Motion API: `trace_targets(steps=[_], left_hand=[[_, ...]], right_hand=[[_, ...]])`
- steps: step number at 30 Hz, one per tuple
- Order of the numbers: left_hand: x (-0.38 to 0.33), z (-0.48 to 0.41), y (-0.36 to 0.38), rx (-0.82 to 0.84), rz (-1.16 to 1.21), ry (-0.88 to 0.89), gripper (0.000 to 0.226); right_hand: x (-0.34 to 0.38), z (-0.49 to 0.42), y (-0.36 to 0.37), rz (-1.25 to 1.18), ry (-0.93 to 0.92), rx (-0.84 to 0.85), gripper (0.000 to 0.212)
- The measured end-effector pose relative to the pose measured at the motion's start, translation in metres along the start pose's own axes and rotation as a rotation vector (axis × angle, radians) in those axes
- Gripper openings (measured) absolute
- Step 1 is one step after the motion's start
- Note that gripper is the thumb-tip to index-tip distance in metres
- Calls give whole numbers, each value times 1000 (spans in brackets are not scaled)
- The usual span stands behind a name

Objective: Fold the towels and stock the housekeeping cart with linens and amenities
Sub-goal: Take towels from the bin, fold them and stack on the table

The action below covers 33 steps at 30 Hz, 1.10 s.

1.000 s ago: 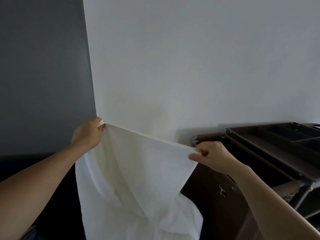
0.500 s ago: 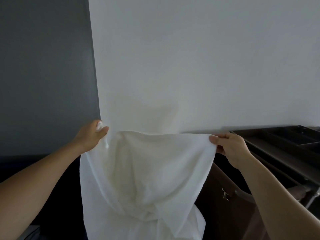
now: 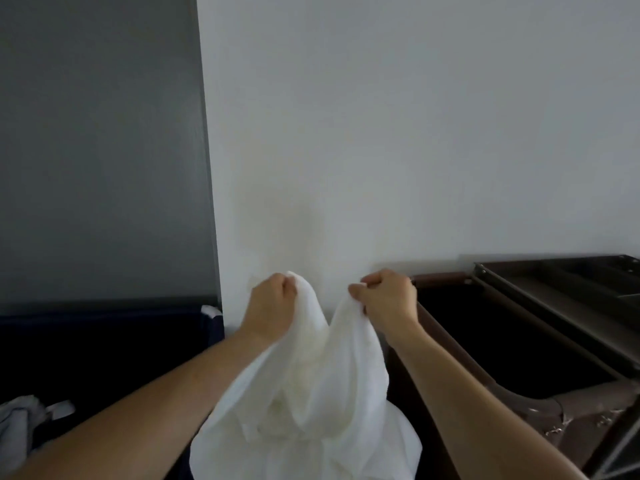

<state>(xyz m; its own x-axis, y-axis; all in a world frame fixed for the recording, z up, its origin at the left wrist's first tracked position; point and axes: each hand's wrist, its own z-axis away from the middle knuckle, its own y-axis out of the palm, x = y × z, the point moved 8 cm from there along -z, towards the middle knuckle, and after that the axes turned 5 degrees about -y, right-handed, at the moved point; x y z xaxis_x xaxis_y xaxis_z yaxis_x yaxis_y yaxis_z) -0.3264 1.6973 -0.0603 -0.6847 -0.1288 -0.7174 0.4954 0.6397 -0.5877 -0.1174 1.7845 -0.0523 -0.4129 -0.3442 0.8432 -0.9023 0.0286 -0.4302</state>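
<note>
- The left hand is seen curled round one upper corner of the white towel, with the cloth bunched up at the fingers.
- The right hand is closed on the other upper corner, which is pinched between the thumb and the curled fingers.
- The two hands are held near each other at about the same height but apart, and a short sag of towel is left between them.
- The towel is held up in the air in front of the white wall. Below the hands it hangs in loose folds between the forearms and is cut off by the bottom edge of the view.
- Just right of the right hand the housekeeping cart is found. Its brown handle bar lies close behind the knuckles; whether they touch cannot be told.
- A dark bag opening is seen in the cart beyond the right forearm, and a divided tray sits on the cart's top at the far right.
- To the left, a grey wall panel is met by the white wall, and a dark bin stands below it.
- At the lower left edge a grey cloth is seen, with a small white tag just beside it.
</note>
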Motion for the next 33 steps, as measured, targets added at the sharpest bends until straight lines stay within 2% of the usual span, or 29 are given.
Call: trace_targets(steps=[5, 8, 12, 14, 16, 19, 23, 25, 27, 29, 33], left_hand=[[-18, 35, 26, 63, -16, 162, 36], [-10, 38, 25, 93, -74, 147, 42], [-5, 41, 24, 168, -130, 160, 49], [-5, 44, 21, 197, -122, 168, 55], [-4, 46, 19, 236, -71, 164, 47], [1, 45, 9, 198, -34, 169, 39], [16, 45, 2, 186, -46, 133, 36], [22, 41, -7, 195, 16, 75, 30], [26, 35, -24, 209, 198, 0, 25], [26, 29, -45, 216, 409, -34, 27], [11, 18, -83, 181, 600, -15, 38]], right_hand=[[22, 25, 37, 91, -102, 87, 17], [16, 35, 53, -50, -24, 202, 10], [10, 44, 73, -355, 164, 401, 18], [14, 47, 73, -421, 155, 481, 30], [19, 50, 71, -406, 112, 522, 42], [22, 55, 74, -413, 69, 582, 40], [21, 53, 72, -291, -11, 637, 42], [21, 45, 64, -233, -105, 594, 40], [21, 27, 47, -102, -226, 459, 36], [16, 15, 38, 59, -312, 406, 43], [4, 8, 57, 145, -408, 570, 60]])
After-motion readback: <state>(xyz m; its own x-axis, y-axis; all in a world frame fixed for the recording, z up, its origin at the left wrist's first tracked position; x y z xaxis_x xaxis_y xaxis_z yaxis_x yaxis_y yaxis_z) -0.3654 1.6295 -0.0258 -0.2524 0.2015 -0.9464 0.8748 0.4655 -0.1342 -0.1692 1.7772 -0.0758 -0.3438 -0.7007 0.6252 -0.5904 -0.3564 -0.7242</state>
